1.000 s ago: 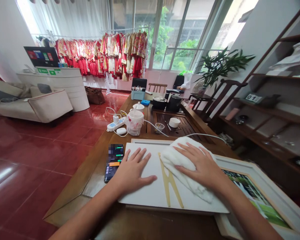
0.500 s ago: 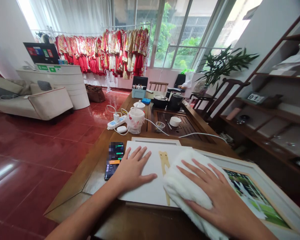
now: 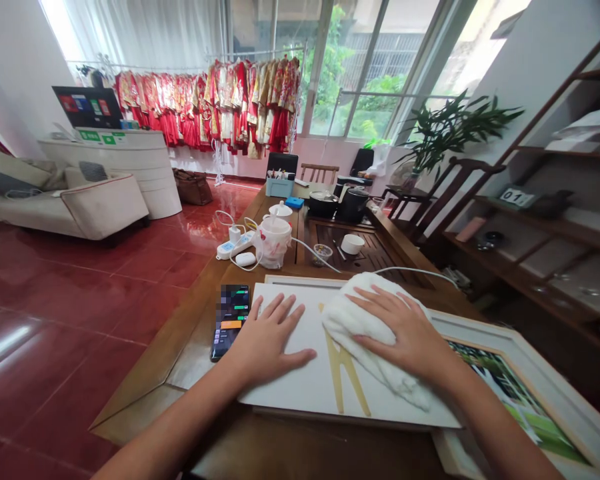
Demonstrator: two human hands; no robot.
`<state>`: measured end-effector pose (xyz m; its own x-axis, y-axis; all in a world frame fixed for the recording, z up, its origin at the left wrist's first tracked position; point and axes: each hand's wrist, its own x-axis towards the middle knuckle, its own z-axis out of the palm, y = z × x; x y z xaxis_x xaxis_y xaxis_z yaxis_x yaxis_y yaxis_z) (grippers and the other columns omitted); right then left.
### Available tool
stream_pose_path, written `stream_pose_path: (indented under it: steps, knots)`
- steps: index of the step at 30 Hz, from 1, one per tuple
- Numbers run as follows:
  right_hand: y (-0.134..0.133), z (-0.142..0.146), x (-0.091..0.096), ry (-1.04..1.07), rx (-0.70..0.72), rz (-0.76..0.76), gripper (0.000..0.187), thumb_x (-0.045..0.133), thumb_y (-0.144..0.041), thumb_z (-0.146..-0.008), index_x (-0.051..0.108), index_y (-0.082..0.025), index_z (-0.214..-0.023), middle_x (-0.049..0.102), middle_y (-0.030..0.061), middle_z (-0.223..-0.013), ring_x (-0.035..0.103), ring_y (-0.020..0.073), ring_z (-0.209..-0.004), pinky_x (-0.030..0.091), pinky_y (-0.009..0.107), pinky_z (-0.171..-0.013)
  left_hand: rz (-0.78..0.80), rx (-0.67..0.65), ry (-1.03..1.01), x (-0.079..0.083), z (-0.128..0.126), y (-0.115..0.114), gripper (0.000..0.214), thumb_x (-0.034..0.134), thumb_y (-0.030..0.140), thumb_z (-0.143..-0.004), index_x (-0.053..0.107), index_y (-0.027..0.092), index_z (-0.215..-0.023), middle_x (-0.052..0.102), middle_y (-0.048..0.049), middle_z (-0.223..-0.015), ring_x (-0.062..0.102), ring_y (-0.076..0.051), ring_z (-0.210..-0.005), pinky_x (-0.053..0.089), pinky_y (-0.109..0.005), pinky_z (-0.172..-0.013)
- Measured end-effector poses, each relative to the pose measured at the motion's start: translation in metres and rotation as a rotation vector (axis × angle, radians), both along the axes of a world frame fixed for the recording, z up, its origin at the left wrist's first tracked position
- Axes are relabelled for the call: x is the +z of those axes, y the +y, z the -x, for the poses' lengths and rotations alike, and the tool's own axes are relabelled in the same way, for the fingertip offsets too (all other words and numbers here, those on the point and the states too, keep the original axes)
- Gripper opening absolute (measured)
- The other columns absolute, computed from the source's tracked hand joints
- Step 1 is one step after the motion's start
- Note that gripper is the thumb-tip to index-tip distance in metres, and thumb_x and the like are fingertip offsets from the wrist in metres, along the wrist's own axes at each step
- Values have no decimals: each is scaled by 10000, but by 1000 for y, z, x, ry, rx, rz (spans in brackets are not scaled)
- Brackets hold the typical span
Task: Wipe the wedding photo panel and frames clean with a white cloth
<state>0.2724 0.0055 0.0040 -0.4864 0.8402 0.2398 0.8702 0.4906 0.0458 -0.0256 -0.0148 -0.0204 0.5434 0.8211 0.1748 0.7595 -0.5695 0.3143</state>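
Note:
A white flat board lies on the wooden table, with a tan two-legged shape on its face. My left hand rests flat on the board's left part, fingers spread, holding nothing. A white fluffy towel is bunched under my right hand, which grips it and presses it onto the board's right part. The towel hides the upper part of the tan shape. A framed photo with a wide white border lies to the right, its left part covered by the board and towel.
A phone with its screen lit lies just left of the board. Beyond stand a plastic-wrapped white container, a power strip, a small white bowl and a dark pot. A white cable crosses the table.
My right hand and the towel have moved away from me, toward the board's far edge. The tan shape's two legs now show. My left hand stays where it was.

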Motion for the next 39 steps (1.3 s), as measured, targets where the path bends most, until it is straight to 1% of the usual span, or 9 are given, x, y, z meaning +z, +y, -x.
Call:
stream_pose_path:
  steps: [2,4,10,13,17,24,28,32,39]
  knots:
    - [1,-1,0,16,21,1,689,525,-651,-831,421,-344,-1439,468,46,-1473,385,348,-1362,291,622,-1072,0,8,5,0,0,0,764,334,728,-899,303,263,-1505,232,-65,-1592,167,-300,-1474,115,-573,-1178]
    - [-6,-1,0,21,46,6,690,535,-639,-830,406,-355,-1446,461,41,-1478,381,349,-1365,279,629,-1079,3,13,9,0,0,0,766,319,732,-901,303,261,-1505,231,-66,-1593,169,-297,-1474,119,-567,-1179]
    - [-56,2,1,-6,124,55,724,564,-609,-816,335,-408,-1473,425,1,-1499,363,372,-1374,280,650,-1087,8,17,9,-1,-1,1,755,346,722,-901,304,271,-1505,241,-58,-1590,177,-296,-1473,122,-553,-1184]
    - [-70,1,2,-15,137,67,759,577,-603,-807,295,-417,-1487,402,-14,-1511,354,384,-1376,293,658,-1080,1,1,0,-2,-2,1,757,356,723,-897,309,272,-1504,245,-60,-1588,182,-304,-1470,117,-568,-1182]
    - [-64,1,5,-18,144,81,765,582,-605,-805,296,-411,-1488,406,-1,-1510,357,379,-1376,292,662,-1077,4,1,9,-2,-3,1,761,366,720,-896,305,269,-1506,240,-67,-1589,185,-311,-1469,118,-585,-1177]
    - [-23,5,10,61,129,60,686,583,-595,-814,409,-378,-1441,480,46,-1463,388,371,-1358,285,657,-1068,6,-4,9,1,-5,0,758,372,718,-896,301,277,-1508,236,-64,-1589,179,-314,-1469,124,-581,-1178]
    - [-10,5,12,71,127,61,687,582,-615,-810,428,-368,-1432,491,58,-1454,386,374,-1358,283,657,-1063,7,4,12,2,-5,-1,765,371,724,-893,299,275,-1509,237,-64,-1589,176,-310,-1471,130,-575,-1179]
    - [-20,3,11,50,150,72,697,576,-607,-819,394,-375,-1451,466,47,-1473,363,374,-1372,267,658,-1076,13,9,24,2,-6,0,772,365,726,-893,302,264,-1509,237,-69,-1587,183,-305,-1470,143,-572,-1178]
    - [-63,-3,9,-2,183,113,766,591,-607,-799,332,-380,-1484,398,28,-1516,348,402,-1374,232,651,-1111,17,21,48,2,-7,0,774,353,729,-894,288,267,-1512,222,-61,-1592,180,-289,-1472,136,-558,-1183]
